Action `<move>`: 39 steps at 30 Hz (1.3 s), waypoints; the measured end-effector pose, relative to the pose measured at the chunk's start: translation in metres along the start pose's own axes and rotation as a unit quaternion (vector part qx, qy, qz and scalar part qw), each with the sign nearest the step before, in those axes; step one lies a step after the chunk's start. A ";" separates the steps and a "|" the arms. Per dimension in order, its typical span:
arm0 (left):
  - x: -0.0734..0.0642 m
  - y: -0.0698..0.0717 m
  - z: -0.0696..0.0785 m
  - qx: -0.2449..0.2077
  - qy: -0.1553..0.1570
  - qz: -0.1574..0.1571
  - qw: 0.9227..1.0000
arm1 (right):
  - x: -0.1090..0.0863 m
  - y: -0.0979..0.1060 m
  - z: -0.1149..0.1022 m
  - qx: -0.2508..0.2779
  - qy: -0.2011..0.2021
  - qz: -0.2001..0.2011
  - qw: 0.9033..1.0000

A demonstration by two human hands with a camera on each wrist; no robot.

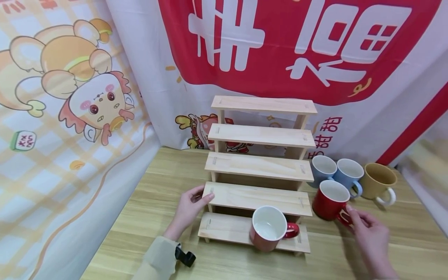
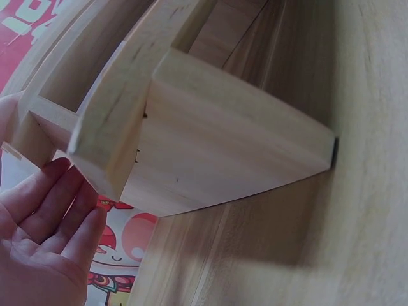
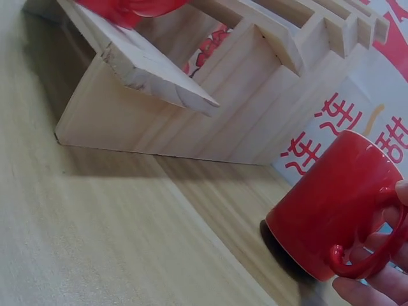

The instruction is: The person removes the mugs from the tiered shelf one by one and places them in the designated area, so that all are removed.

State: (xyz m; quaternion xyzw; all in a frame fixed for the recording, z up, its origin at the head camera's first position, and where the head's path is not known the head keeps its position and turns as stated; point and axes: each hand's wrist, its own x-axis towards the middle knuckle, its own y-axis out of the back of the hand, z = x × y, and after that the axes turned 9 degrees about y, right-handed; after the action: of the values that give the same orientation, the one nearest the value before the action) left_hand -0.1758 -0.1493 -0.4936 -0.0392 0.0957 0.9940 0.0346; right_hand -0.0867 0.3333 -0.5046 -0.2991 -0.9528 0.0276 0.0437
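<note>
A tiered wooden display stand (image 1: 257, 165) stands on the table, its steps rising toward the back. My left hand (image 1: 189, 208) holds the left end of its second step from the bottom, thumb on top; in the left wrist view the fingers (image 2: 54, 213) lie against the board's end. To the right of the stand, my right hand (image 1: 371, 233) grips the handle of a red mug (image 1: 329, 202) with a white inside. Whether this mug's base (image 3: 299, 258) touches the table, I cannot tell. Another red mug (image 1: 267, 229) sits upright on the bottom step, handle to the right.
Behind the held mug stand a grey-blue mug (image 1: 320, 171), a light blue mug (image 1: 348, 173) and a tan mug (image 1: 376, 181) with a white handle. Printed cloth (image 1: 189, 136) hangs behind the wood-grain table (image 1: 147, 217) and along its left side.
</note>
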 end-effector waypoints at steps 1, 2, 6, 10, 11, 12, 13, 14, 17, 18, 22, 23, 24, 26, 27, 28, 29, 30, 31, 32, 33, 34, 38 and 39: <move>0.000 0.000 0.000 -0.001 0.004 0.001 1.000 | -0.001 0.000 0.000 0.000 0.000 -0.002 1.000; -0.001 0.000 0.000 -0.001 0.007 0.002 1.000 | -0.002 0.000 0.000 -0.009 -0.001 -0.002 1.000; -0.001 0.000 0.001 0.001 0.012 0.004 1.000 | -0.007 0.000 0.004 -0.025 -0.011 0.004 1.000; 0.000 0.000 0.000 0.004 0.013 0.006 1.000 | -0.011 0.001 0.007 -0.034 -0.019 0.010 0.999; 0.000 0.000 0.000 0.006 0.013 0.006 1.000 | -0.012 0.001 0.007 -0.055 -0.016 0.006 0.998; 0.000 0.000 0.000 0.007 0.013 0.007 1.000 | -0.011 0.001 0.006 -0.076 -0.011 0.002 0.997; 0.000 0.000 0.000 0.007 0.013 0.006 1.000 | -0.010 0.001 0.004 -0.098 -0.004 -0.001 0.995; 0.000 0.000 0.000 0.008 0.013 0.006 1.000 | -0.009 0.000 0.001 -0.124 0.007 -0.006 0.992; -0.001 0.000 0.000 0.012 0.014 0.007 1.000 | -0.005 -0.003 -0.016 -0.184 0.046 -0.022 0.982; 0.000 0.000 0.000 0.012 0.013 0.007 1.000 | -0.003 -0.006 -0.024 -0.189 0.056 -0.025 0.980; 0.000 0.000 0.000 0.013 0.010 0.008 1.000 | -0.001 -0.020 -0.064 -0.211 0.107 -0.040 0.971; 0.000 0.000 0.000 0.013 0.011 0.008 1.000 | -0.002 -0.024 -0.074 -0.213 0.118 -0.049 0.969; 0.000 0.000 0.000 0.012 0.012 0.008 1.000 | -0.003 -0.028 -0.083 -0.218 0.131 -0.058 0.965; -0.001 0.000 0.000 0.013 0.013 0.010 1.000 | -0.008 -0.036 -0.099 -0.225 0.152 -0.085 0.959; -0.001 0.000 0.000 0.013 0.014 0.010 1.000 | -0.012 -0.040 -0.105 -0.223 0.170 -0.100 0.955; -0.001 0.000 0.000 0.014 0.014 0.011 1.000 | -0.016 -0.044 -0.110 -0.218 0.186 -0.115 0.951; -0.001 0.000 0.000 0.014 0.015 0.012 1.000 | -0.020 -0.048 -0.114 -0.212 0.201 -0.131 0.947; -0.001 0.000 0.000 0.014 0.016 0.012 1.000 | -0.025 -0.052 -0.117 -0.203 0.216 -0.149 0.944; -0.001 0.000 -0.001 0.015 0.016 0.012 1.000 | -0.029 -0.056 -0.120 -0.189 0.229 -0.169 0.940; -0.001 0.000 0.000 0.016 0.017 0.012 1.000 | -0.034 -0.059 -0.122 -0.176 0.241 -0.191 0.935; -0.001 0.000 0.000 0.015 0.017 0.011 1.000 | -0.038 -0.062 -0.122 -0.164 0.251 -0.211 0.930; -0.001 0.000 0.000 0.015 0.017 0.011 1.000 | -0.041 -0.064 -0.123 -0.152 0.254 -0.233 0.926; -0.002 0.001 0.001 0.015 0.017 0.008 1.000 | -0.053 -0.068 -0.121 -0.136 0.246 -0.303 0.911; -0.002 0.001 0.001 0.016 0.017 0.007 1.000 | -0.055 -0.068 -0.121 -0.133 0.243 -0.316 0.907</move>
State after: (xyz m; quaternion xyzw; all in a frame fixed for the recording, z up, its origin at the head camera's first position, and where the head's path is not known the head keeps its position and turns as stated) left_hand -0.1743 -0.1499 -0.4924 -0.0553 0.1123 0.9918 0.0261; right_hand -0.0682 0.2491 -0.3829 0.0172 -0.9521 -0.1885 0.2402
